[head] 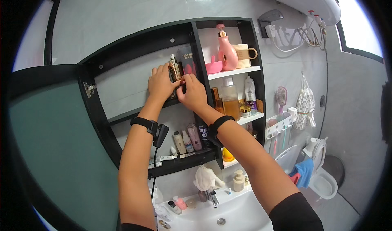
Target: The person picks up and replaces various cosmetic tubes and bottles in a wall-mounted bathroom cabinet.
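Both hands are on the upper shelf of an open black-framed wall cabinet [128, 118]. My left hand [160, 82] wraps the left side of a gold bottle [174, 68] with a clear cap, its thumb across the front. My right hand [194, 91] touches the same group from the right, fingers bent and close to my left thumb. What lies under those fingers is hidden. Behind them stands a dark box [186, 57] bearing writing, against the divider. Each wrist wears a black strap; a cable hangs from the left one.
The mirrored door [61, 145] is swung out left. Right-hand shelves hold a pink pump bottle [228, 53], a beige mug [243, 56] and an amber-liquid bottle [230, 102]. Several small bottles [193, 136] stand on the lower shelf. Below is a white sink [245, 211] with a faucet [212, 197].
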`<action>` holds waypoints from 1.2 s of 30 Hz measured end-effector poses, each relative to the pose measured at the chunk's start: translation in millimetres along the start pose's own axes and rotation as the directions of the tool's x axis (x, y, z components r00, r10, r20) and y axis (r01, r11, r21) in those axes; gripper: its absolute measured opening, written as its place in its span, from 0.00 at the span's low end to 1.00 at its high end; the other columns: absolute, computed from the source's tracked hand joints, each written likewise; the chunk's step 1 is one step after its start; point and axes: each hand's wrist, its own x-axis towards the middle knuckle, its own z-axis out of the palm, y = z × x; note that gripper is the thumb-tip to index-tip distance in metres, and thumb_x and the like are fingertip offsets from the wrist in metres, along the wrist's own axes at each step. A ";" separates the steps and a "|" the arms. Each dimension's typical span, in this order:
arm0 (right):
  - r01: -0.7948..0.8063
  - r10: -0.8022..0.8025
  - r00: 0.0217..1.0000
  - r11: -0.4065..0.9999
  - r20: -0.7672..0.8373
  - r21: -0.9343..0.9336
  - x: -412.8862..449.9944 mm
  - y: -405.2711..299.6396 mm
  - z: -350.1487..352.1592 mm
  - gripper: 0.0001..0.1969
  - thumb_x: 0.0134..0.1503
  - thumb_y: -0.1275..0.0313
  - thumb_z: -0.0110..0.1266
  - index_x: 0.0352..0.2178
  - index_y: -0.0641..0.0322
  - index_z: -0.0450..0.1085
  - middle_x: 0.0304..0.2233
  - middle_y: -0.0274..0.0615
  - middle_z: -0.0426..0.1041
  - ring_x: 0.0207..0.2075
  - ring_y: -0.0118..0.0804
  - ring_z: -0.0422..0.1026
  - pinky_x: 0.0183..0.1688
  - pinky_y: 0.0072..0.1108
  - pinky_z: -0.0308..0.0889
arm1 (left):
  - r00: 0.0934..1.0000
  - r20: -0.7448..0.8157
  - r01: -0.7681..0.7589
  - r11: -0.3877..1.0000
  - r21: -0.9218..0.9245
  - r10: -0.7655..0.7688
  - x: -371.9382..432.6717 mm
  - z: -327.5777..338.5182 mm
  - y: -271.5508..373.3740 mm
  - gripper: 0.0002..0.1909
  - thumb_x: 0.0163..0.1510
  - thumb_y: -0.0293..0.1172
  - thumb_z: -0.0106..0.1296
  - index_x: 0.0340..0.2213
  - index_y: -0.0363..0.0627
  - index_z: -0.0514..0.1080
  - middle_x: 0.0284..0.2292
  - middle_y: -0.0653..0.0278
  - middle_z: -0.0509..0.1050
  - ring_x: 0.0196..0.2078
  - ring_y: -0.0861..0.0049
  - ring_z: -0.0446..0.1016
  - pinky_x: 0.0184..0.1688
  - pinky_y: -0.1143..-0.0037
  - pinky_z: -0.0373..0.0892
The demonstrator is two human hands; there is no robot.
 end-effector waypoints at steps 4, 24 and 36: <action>-0.017 0.026 0.997 0.992 -0.067 0.125 -0.7 -7.7 -12.5 0.08 0.46 0.78 0.54 0.30 0.63 0.65 0.27 0.46 0.66 0.28 0.47 0.69 0.30 0.30 0.65 | 0.985 -0.163 -0.060 0.998 -0.029 0.054 -8.3 -11.3 5.7 0.44 0.36 0.49 0.67 0.52 0.44 0.63 0.48 0.58 0.67 0.51 0.59 0.65 0.48 0.63 0.67; -0.544 0.629 0.471 0.759 0.619 -0.357 -404.1 -139.4 -319.6 0.02 0.43 0.73 0.59 0.21 0.55 0.72 0.17 0.37 0.71 0.15 0.36 0.70 0.18 0.24 0.66 | 0.992 -0.072 0.112 0.975 0.192 -0.100 -92.2 2.7 -15.5 0.35 0.46 0.66 0.53 0.45 0.48 0.72 0.41 0.61 0.76 0.47 0.65 0.72 0.53 0.64 0.57; -0.638 0.885 0.330 0.466 0.329 -0.614 -454.8 -10.2 -355.7 0.12 0.46 0.72 0.57 0.34 0.61 0.70 0.28 0.44 0.70 0.27 0.44 0.72 0.30 0.30 0.68 | 0.987 0.026 0.142 0.943 0.301 -0.156 -89.6 12.4 -56.4 0.41 0.48 0.70 0.47 0.51 0.48 0.70 0.50 0.58 0.72 0.55 0.66 0.69 0.57 0.71 0.61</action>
